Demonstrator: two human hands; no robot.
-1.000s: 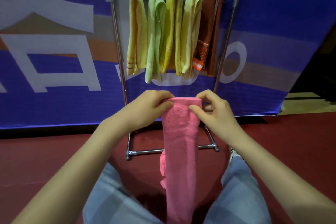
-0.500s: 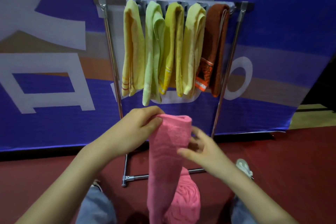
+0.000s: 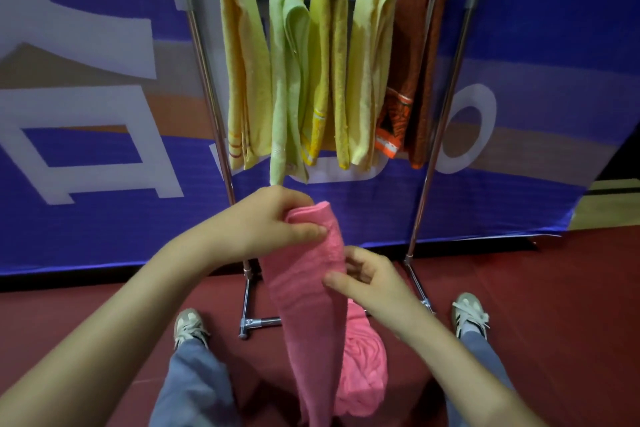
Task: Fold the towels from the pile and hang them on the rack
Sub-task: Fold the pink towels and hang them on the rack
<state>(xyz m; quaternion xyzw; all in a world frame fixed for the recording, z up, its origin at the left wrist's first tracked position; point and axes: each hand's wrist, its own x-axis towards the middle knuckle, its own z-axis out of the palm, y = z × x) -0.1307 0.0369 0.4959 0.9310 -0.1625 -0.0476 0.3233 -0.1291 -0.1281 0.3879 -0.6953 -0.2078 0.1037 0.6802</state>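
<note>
five towels hang on the rack (image 3: 433,135) already, while below it the left hand (image 3: 266,222) pinches the pink towel (image 3: 308,305) (right hand (image 3: 370,284) fingers loosely curled beside it), unhung.

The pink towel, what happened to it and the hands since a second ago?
The right hand let go of the pink towel at its top fold and slid down its right edge, fingers now loosely on it. The left hand kept pinching the top, so the towel hangs from that hand. Its lower part now bunches behind. The five towels on the rack stayed put.
</note>
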